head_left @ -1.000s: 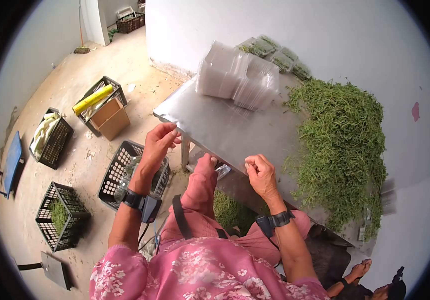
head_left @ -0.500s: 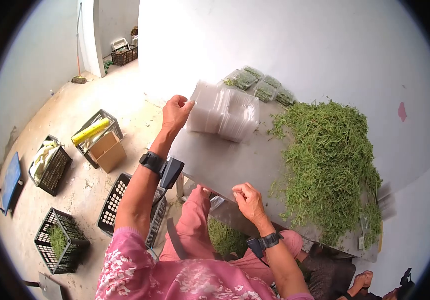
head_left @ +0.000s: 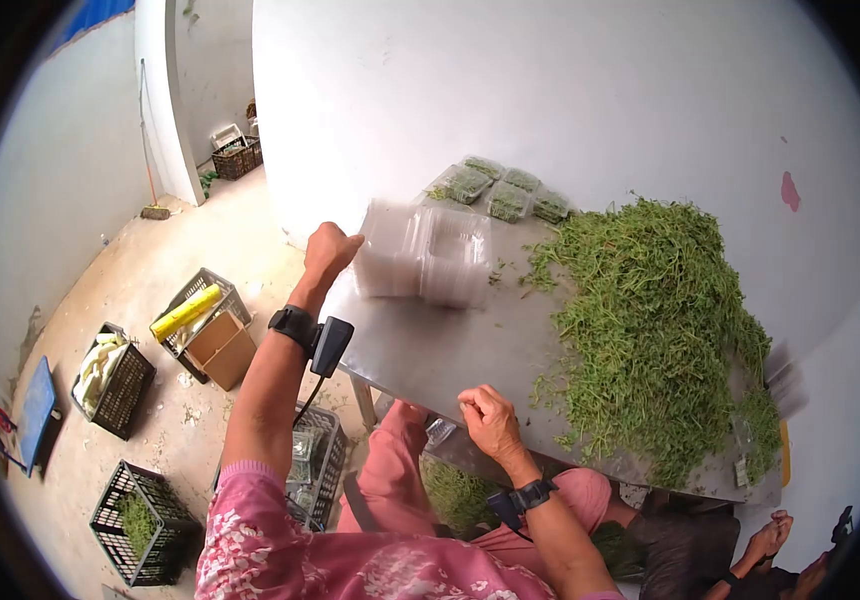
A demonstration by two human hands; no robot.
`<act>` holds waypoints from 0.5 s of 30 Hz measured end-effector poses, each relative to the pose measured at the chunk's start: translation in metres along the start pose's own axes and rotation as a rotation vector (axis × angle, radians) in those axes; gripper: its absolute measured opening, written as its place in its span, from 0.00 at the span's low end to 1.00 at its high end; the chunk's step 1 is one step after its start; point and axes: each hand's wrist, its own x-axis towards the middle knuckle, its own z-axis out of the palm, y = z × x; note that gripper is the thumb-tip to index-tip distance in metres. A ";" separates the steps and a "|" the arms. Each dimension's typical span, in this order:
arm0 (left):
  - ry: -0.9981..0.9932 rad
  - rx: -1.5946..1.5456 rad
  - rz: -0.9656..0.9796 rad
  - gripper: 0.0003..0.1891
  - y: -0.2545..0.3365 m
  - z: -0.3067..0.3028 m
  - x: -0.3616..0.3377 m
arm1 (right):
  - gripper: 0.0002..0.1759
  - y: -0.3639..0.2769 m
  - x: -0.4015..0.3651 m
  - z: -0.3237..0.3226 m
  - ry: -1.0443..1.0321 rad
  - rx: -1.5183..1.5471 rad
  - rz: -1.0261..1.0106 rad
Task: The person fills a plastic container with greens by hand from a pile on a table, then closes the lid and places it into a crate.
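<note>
A stack of clear plastic clamshell containers (head_left: 455, 260), smeared by motion, lies opened out on the metal table (head_left: 420, 350). At its left edge, my left hand (head_left: 333, 250) is closed, fingertips pinched on the containers' rim. My right hand (head_left: 491, 422) is curled into a loose fist at the table's front edge, and whatever its fingers may hold is hidden. To the right of that hand spreads a big heap of green leafy stems (head_left: 650, 340). Behind the stack sit several filled containers of greens (head_left: 508, 200).
Black crates stand on the floor at left, one with pale vegetables (head_left: 100, 365), one with a yellow roll (head_left: 186, 313) and cardboard (head_left: 222, 350), one with greens (head_left: 137, 525). Another crate (head_left: 322, 460) is beside my legs. A co-worker's hands (head_left: 770, 532) show at lower right.
The view has tilted and turned slightly, shifting most of the scene down. My left hand stays at the stack's left edge; my right hand stays curled by the table edge.
</note>
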 end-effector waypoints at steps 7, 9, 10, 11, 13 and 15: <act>-0.088 -0.206 -0.094 0.18 -0.002 0.002 0.013 | 0.06 0.000 -0.002 -0.001 0.026 0.012 -0.011; -0.102 -0.338 -0.148 0.17 -0.001 0.003 0.013 | 0.05 0.000 -0.002 -0.002 0.029 0.020 -0.015; -0.102 -0.380 -0.164 0.16 0.001 0.002 0.009 | 0.05 -0.001 -0.002 -0.003 0.032 0.025 -0.017; -0.103 -0.420 -0.180 0.16 0.004 0.000 0.007 | 0.05 0.000 -0.002 -0.002 0.037 0.027 -0.015; -0.127 -0.476 -0.180 0.15 0.001 -0.002 0.010 | 0.05 0.002 -0.003 -0.001 0.041 0.031 -0.009; -0.140 -0.488 -0.180 0.14 -0.002 -0.004 0.013 | 0.05 0.003 -0.004 -0.001 0.050 0.044 -0.016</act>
